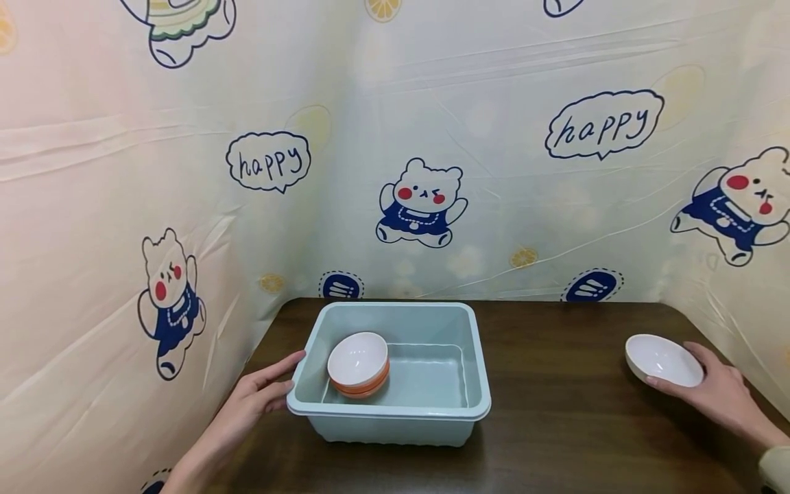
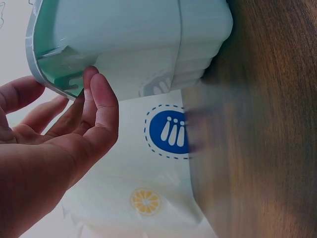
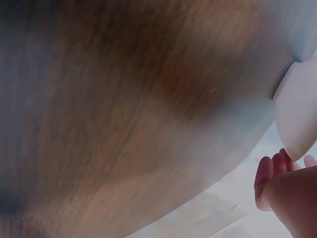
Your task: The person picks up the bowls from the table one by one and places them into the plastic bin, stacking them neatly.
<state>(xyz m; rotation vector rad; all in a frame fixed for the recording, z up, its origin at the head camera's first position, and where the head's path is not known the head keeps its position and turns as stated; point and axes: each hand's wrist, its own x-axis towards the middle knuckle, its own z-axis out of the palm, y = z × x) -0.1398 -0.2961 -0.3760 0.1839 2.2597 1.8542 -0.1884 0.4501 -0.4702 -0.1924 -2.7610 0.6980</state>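
A pale blue-green plastic tub (image 1: 395, 412) stands on the brown table. Inside it, at the left, is a small stack of bowls (image 1: 358, 360), white within and orange outside. My left hand (image 1: 262, 391) touches the tub's left rim from outside, thumb nearer me; the left wrist view shows the loosely bent fingers (image 2: 101, 99) below the rim. Far to the right, my right hand (image 1: 719, 391) grips a white bowl (image 1: 663, 360) by its right side, thumb along the near edge. This bowl tilts slightly; whether its base touches the table is unclear. Only its side shows in the right wrist view.
The dark wood table (image 1: 555, 384) extends between the tub and the right hand. A printed cloth (image 1: 494, 137) with cartoon bears surrounds the table at the back and both sides. The tub's walls stand well above the tabletop.
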